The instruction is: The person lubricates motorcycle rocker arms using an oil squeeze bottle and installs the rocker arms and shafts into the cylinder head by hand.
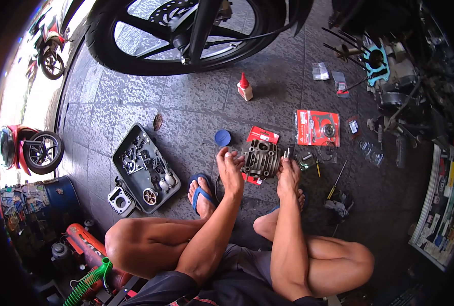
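A grey finned engine cylinder head point(262, 159) lies in front of me, over a red-and-white card package point(262, 135) on the floor. My left hand point(230, 171) is at its left side, fingers curled in and tips close to the fins. Whatever those fingers may hold is too small to make out. On the other side, my right hand point(288, 176) pinches a small silver metal pin point(287, 152) upright beside the head's right edge. A round blue lid point(223, 137) rests just beyond my left hand.
A grey tray point(173, 196) of engine parts and a cylinder block point(120, 200) lie left. Ahead stand a red-capped bottle point(245, 89) and a motorcycle wheel point(186, 66). Rightward are a gasket pack point(318, 127), a screwdriver point(334, 186) and a partly dismantled engine point(395, 76).
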`<state>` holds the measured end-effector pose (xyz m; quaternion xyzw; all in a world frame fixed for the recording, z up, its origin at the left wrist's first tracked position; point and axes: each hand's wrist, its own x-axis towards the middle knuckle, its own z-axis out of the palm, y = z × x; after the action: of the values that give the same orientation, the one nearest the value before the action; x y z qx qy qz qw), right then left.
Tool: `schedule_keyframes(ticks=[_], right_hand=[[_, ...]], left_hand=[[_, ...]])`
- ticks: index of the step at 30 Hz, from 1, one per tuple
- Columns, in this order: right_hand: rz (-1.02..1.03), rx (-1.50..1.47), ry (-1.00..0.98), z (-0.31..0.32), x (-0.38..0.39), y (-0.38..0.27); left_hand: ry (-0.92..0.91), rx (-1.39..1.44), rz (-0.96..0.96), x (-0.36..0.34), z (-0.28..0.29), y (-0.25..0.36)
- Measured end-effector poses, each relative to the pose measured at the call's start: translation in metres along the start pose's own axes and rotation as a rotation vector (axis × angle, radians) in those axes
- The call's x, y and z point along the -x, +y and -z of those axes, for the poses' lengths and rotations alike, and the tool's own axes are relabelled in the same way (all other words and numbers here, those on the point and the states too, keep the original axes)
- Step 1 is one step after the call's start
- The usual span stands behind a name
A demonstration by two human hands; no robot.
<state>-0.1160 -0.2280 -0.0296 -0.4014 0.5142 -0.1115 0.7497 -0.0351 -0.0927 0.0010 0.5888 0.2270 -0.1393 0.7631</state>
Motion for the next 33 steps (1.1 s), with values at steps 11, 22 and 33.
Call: schedule_keyframes(ticks=[11, 22, 33], right_hand=[[-0.02, -0.039, -0.109, -0.017, 0.017, -0.015], [0.127, 0.141, -0.192, -0.054, 0.046, -0.034], [0.356, 0.534, -0.086, -0.07, 0.054, -0.028]], left_hand=[[0.026, -0.094, 0.018, -0.013, -0.001, 0.0], [0.128, 0.196, 0.223, -0.02, 0.01, -0.004], [-0.032, -0.007, 0.296, -0.034, 0.018, -0.013]])
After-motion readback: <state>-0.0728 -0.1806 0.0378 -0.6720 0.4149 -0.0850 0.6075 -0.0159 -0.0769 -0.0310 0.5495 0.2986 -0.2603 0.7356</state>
